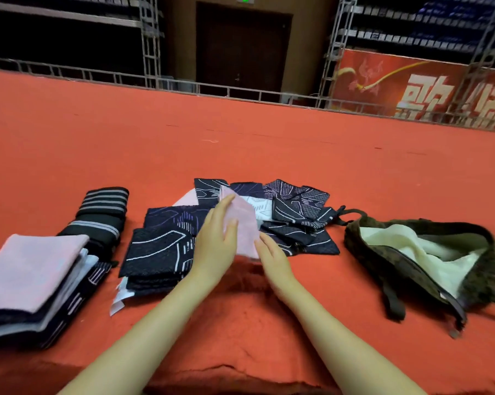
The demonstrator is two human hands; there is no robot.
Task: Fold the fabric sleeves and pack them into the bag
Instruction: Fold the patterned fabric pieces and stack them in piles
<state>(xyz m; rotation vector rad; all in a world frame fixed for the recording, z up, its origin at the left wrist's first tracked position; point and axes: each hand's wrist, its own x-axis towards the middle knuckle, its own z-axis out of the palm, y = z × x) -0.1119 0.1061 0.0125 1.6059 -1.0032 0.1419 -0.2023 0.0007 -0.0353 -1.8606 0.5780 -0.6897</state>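
A pink fabric sleeve (244, 223) is lifted off the red surface between my hands. My left hand (216, 240) lies flat against its left side with straight fingers. My right hand (272, 259) meets its lower right edge, fingers straight. Behind it lies a loose heap of dark patterned sleeves (294, 218). Folded dark sleeves (155, 255) are stacked to the left of my hands. A dark furry bag (420, 260) with a cream lining lies open on the right.
At the far left stands a stack of folded pink, white and navy sleeves (38, 277), with black striped rolled pieces (103, 215) behind it. Red carpet (240, 138) stretches ahead to a metal truss rail (183, 86).
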